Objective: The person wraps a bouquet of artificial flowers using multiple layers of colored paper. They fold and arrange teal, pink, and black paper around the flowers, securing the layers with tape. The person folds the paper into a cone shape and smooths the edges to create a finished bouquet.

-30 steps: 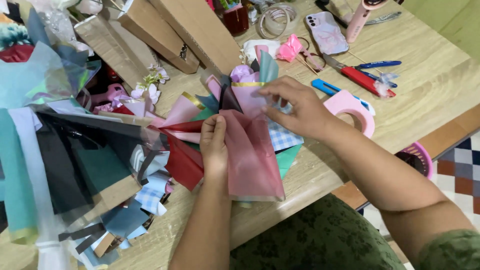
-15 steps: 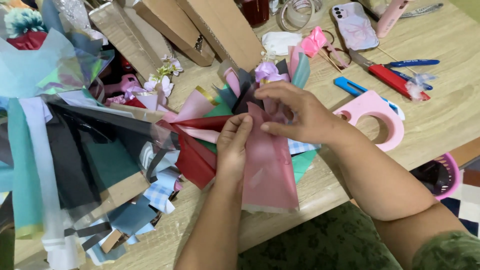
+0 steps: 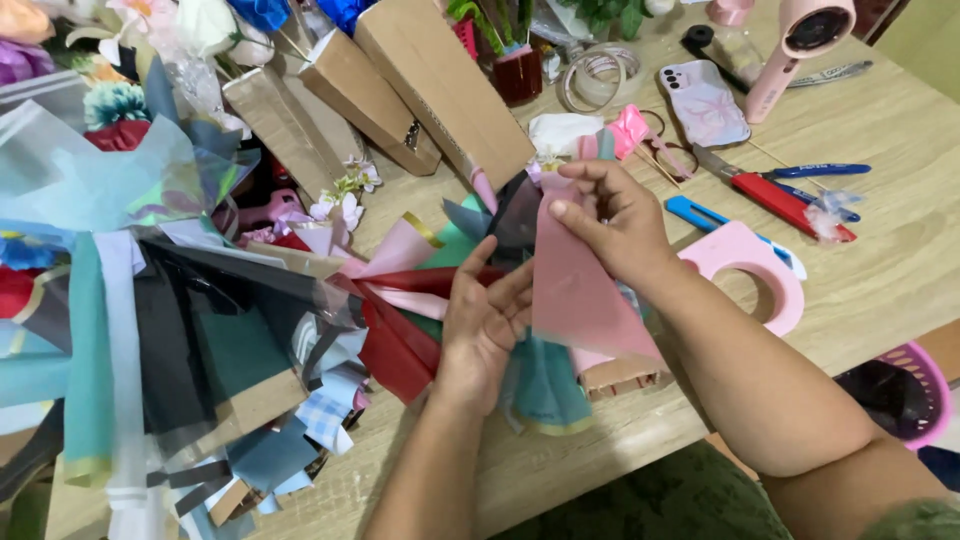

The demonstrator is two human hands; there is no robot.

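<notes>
Two hands sorting a fan of coloured wrapping sheets on a wooden worktop [image 3: 880, 280].

The right hand [image 3: 615, 215] pinches the top edge of a dusty-pink sheet [image 3: 580, 290] between thumb and fingers and holds it up from the fan of sheets [image 3: 440, 290]; the left hand [image 3: 485, 320] lies half-curled, palm up, under the dark red and teal sheets, supporting the pile without gripping any single sheet. Long brown cardboard boxes [image 3: 430, 90] lie slanting at the top centre, just beyond the fan. To the left, more sheets in teal, black and clear film hang over a cardboard core [image 3: 240, 410]. Right of the hands sits a pink tape dispenser [image 3: 750, 270], with a red-handled cutter [image 3: 775, 200] and blue-handled scissors [image 3: 815, 175] near it. A phone in a pale patterned case [image 3: 705, 100] lies further back.
</notes>
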